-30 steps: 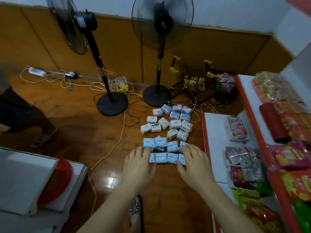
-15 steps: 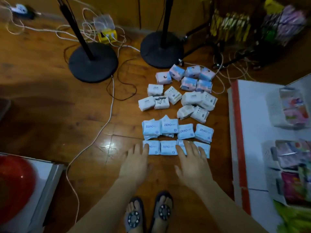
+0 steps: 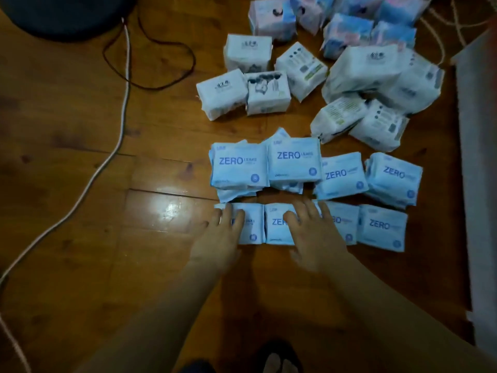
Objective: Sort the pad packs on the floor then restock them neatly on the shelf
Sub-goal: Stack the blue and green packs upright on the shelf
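Head view: looking down at a wooden floor (image 3: pixel 80 265) with pad packs laid out in groups.
Left hand (image 3: pixel 217 238): fingers straight and spread, lying flat on the leftmost pack (image 3: pixel 251 224) of the nearest row; it grips nothing.
Right hand (image 3: pixel 314 235): fingers straight and spread, lying flat across the second pack (image 3: pixel 277 224) and the third pack (image 3: pixel 344 222) of that row; it grips nothing.
Hands together: side by side with a small gap between them, both forearms reaching in from the bottom edge.
Nearest row: four pale blue packs printed ZERO, set edge to edge; the fourth pack (image 3: pixel 382 227) at the right end is untouched.
Second row (image 3: pixel 314 168): more blue ZERO packs just beyond; the two on the left sit on top of other packs, the two on the right lie lower, the rightmost tilted.
White packs (image 3: pixel 301 82): loose cluster farther out, some lying over one another at angles.
Pink-and-blue packs (image 3: pixel 347 25): along the top edge, blurred.
Fan base (image 3: pixel 61 17): dark round shape at top left.
Cables: a white cable (image 3: pixel 118 130) runs from the base down the left side; a thin black cable (image 3: pixel 161 49) loops beside it.
Shelf edge (image 3: pixel 476 157): pale upright panel at the right, close to the blue packs.
Feet (image 3: pixel 274 359): partly visible at the bottom, dim.
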`<control>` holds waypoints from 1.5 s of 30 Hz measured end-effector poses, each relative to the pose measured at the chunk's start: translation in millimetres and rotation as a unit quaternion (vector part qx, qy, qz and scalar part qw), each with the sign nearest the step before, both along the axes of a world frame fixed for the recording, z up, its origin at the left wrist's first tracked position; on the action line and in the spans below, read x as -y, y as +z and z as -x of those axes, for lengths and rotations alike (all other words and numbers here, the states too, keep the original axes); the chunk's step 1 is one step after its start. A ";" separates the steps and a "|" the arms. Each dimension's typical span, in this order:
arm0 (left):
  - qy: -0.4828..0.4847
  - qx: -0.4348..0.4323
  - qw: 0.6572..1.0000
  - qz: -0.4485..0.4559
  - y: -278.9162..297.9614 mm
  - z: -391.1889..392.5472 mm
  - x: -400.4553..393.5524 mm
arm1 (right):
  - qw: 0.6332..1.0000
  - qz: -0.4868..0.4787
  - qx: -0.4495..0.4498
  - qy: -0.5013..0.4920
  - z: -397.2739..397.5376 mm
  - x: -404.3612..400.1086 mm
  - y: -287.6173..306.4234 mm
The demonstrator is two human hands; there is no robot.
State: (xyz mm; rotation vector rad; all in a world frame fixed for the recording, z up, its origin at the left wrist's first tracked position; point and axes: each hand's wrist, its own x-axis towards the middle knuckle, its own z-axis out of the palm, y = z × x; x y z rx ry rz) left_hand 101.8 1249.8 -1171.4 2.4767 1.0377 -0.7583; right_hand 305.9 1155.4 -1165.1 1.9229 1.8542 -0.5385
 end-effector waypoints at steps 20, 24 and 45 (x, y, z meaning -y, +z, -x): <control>-0.025 0.072 0.997 0.019 139.8 15.9 4.3 | 0.988 -0.104 -0.093 -0.068 19.8 17.2 129.5; -0.052 0.099 0.994 -0.010 266.2 6.5 3.7 | 0.984 -0.124 -0.090 -0.089 14.3 26.6 257.5; -0.297 0.316 0.896 -0.101 825.1 -129.5 63.9 | 0.891 -0.349 0.090 -0.277 -37.3 177.7 824.2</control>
